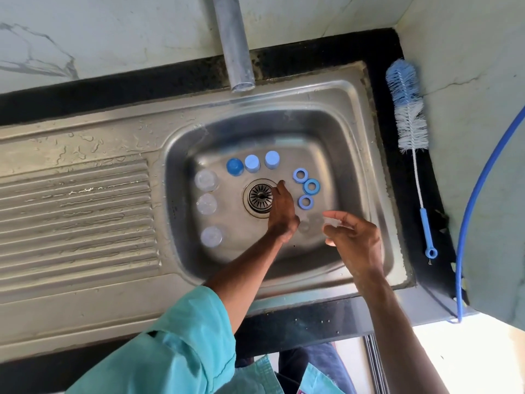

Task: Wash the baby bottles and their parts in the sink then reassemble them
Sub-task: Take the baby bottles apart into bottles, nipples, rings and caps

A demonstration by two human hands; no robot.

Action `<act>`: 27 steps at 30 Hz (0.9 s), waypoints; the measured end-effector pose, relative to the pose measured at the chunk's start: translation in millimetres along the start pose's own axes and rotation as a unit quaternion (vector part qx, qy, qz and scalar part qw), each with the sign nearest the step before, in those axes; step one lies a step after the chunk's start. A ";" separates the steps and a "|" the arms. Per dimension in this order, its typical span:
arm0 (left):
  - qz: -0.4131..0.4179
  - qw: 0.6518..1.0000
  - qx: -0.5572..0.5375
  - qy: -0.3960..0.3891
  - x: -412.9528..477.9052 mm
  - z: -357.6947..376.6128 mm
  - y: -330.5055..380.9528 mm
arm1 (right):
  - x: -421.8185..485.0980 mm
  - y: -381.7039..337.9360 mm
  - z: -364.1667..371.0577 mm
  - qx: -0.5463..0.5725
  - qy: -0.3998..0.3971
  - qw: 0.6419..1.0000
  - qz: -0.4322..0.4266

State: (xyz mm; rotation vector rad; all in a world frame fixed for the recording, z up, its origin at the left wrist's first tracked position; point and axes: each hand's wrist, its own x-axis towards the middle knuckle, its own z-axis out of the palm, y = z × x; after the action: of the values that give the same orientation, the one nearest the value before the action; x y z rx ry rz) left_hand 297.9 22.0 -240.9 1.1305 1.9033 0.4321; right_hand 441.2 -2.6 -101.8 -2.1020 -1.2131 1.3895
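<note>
Bottles (206, 180) stood left of the drain, caps (252, 163) above, rings (300, 175) right, sorted by kind. My left hand (281, 209) reached in, fingers together; right hand (352, 237) hovered spread, empty.

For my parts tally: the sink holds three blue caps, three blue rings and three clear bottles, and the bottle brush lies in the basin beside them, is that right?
Not quite: the bottle brush lies outside the sink, on the dark counter to its right, as the head view shows. The three blue caps, three blue rings and three clear bottles are correct.
</note>
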 end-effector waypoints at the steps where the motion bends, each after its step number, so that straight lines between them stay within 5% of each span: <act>1: -0.007 1.000 -0.002 0.001 -6.6 -3.9 -2.2 | 1.5 -2.7 1.6 -0.047 0.007 0.999 -0.026; 4: -0.028 1.000 0.012 0.008 -28.3 -14.2 -17.3 | 18.8 -2.8 10.7 -0.179 0.023 0.981 -0.073; 12: -0.048 0.998 0.017 -0.021 -66.9 -22.5 -39.5 | 74.2 22.3 49.5 -0.419 -0.098 0.902 0.028; 20: -0.082 0.996 -0.003 -0.031 -74.3 -25.8 -53.1 | 98.6 51.2 61.0 -0.396 -0.105 0.910 0.066; 27: -0.108 0.992 -0.003 -0.060 -71.1 -32.4 -59.6 | 101.6 72.9 72.4 -0.366 -0.073 0.928 0.012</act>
State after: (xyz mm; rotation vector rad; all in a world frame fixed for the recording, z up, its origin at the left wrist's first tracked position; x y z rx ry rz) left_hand 255.0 -65.2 -225.9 0.9130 1.8915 0.2427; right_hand 427.8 24.9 -243.0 -2.5021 -2.0159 1.2320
